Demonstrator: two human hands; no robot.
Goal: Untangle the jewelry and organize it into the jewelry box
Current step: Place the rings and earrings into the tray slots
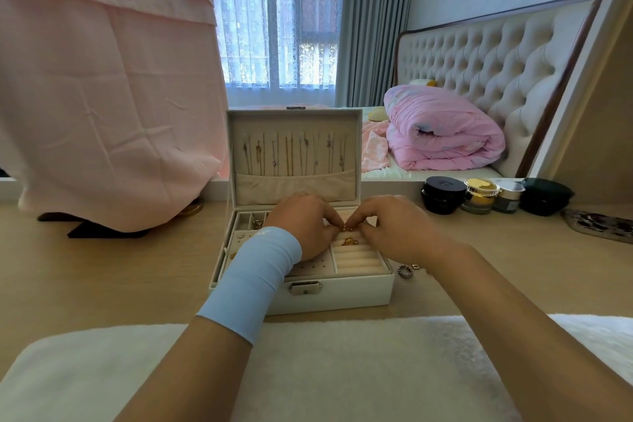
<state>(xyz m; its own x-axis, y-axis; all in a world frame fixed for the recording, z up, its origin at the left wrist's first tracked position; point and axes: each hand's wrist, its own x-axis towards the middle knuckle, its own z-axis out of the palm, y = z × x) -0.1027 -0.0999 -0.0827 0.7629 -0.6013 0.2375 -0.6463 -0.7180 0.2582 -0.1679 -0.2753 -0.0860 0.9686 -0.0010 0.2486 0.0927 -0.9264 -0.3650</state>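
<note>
Indoors, wooden desk (pixel 102 271); jewelry box (pixel 342 295); headboard (pixel 479 55)

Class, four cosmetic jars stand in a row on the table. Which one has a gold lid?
The second jar from the left, between the wide black jar and the small silver-capped jar; only its lid is gold.

I get one head view, looking forward and down, close over the box (pixel 342 291) at frame centre, window (pixel 274 27) beyond.
</note>
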